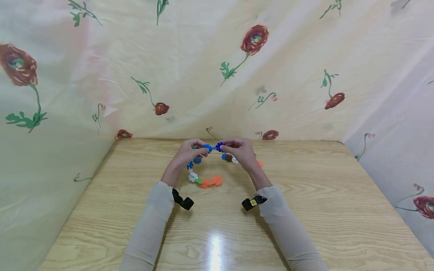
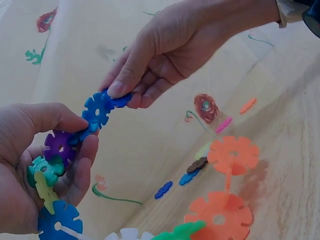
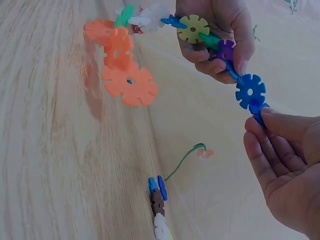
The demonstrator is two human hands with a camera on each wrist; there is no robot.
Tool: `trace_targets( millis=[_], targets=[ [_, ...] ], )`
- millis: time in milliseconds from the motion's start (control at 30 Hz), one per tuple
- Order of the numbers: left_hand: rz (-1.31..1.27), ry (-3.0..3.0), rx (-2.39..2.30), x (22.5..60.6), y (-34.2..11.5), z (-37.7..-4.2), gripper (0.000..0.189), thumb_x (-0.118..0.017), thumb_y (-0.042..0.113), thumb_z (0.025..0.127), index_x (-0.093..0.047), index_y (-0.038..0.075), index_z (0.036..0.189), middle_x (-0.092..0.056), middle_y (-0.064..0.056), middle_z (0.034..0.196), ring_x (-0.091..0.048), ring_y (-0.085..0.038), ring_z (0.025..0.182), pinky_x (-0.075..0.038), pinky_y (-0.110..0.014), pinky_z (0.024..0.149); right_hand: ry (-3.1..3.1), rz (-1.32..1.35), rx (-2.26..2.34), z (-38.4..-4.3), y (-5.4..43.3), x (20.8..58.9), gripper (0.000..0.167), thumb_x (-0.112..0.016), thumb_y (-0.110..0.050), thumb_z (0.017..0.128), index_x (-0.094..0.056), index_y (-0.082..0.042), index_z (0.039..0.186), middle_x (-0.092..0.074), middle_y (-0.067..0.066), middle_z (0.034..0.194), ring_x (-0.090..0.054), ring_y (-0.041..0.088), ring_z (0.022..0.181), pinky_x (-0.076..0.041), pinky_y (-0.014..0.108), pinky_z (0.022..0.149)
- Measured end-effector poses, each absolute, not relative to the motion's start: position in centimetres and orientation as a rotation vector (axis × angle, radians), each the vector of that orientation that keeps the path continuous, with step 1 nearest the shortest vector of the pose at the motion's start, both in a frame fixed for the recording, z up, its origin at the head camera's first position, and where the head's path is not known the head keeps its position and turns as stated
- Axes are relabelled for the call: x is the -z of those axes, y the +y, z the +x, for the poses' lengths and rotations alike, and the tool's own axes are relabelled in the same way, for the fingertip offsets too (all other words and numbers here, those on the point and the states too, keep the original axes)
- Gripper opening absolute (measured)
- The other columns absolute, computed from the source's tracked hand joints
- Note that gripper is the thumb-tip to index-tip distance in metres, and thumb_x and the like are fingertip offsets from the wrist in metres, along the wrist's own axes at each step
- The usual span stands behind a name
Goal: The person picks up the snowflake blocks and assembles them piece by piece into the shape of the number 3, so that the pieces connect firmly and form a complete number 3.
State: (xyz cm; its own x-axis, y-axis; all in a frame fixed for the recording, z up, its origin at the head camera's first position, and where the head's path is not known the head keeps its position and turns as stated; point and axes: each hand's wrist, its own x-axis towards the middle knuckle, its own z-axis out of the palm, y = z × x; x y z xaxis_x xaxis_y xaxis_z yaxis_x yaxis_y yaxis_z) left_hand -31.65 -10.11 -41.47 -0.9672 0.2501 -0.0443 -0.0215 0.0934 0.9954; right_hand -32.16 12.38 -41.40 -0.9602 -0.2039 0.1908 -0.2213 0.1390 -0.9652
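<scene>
Curved chain [image 3: 187,34], multicoloured notched discs interlocked, blue end [image 3: 244,96] held up

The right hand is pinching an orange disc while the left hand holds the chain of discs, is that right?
Not quite: the right wrist view shows the right hand pinching a blue disc, not orange. The left hand does hold the chain of discs.

One chain [image 3: 187,34] has three orange discs [image 3: 140,92] [image 3: 116,41] [image 3: 96,31] and one purple disc [image 2: 55,142]; there are two grips [image 1: 186,152] [image 1: 242,149], two sleeves [image 1: 145,229] [image 1: 291,229], two wristbands [image 1: 179,198] [image 1: 259,200], one worktop [image 1: 322,210].
</scene>
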Motion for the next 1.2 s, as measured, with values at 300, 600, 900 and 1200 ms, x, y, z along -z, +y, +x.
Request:
trace_targets(
  millis=[300,600,900,1200],
  targets=[
    [0.201,2.164,-1.934,41.8,-10.0,-31.8,0.014,-0.068,0.008,0.097,-0.067,0.001,0.110,-0.070,-0.004,0.092,-0.069,-0.011,0.081,-0.050,-0.062,0.103,-2.410,0.519,-1.992,-32.4,12.8,41.2,0.019,-0.075,-0.007,0.092,-0.075,0.003,0.108,-0.076,0.005,0.087,-0.073,0.035,0.085,-0.064,0.033,0.076],
    [0.244,2.180,-1.858,41.8,-10.0,-31.7,0.015,-0.069,0.008,0.096,-0.067,0.003,0.110,-0.067,-0.001,0.090,-0.070,-0.028,0.089,-0.050,-0.065,0.100,-2.597,0.622,-1.956,-32.4,13.8,40.6,0.022,-0.071,-0.002,0.093,-0.073,0.006,0.114,-0.075,0.015,0.089,-0.072,0.021,0.072,-0.062,0.056,0.077],
    [0.330,2.256,-1.785,41.8,-10.0,-31.5,0.016,-0.073,0.012,0.093,-0.069,0.004,0.106,-0.066,0.000,0.093,-0.065,-0.032,0.094,-0.053,-0.056,0.089,-2.666,0.593,-1.941,-31.8,13.9,40.4,0.020,-0.072,-0.001,0.093,-0.070,0.009,0.109,-0.074,0.021,0.091,-0.074,0.032,0.079,-0.063,0.051,0.079],
    [0.331,2.316,-1.746,41.7,-9.9,-31.3,0.015,-0.076,0.015,0.092,-0.072,0.007,0.104,-0.065,-0.002,0.094,-0.060,-0.030,0.092,-0.054,-0.047,0.079,-2.621,0.525,-1.999,-31.1,13.8,41.2,0.018,-0.070,0.001,0.094,-0.068,0.009,0.110,-0.074,0.019,0.094,-0.072,0.015,0.077,-0.060,0.056,0.088]
  ],
)
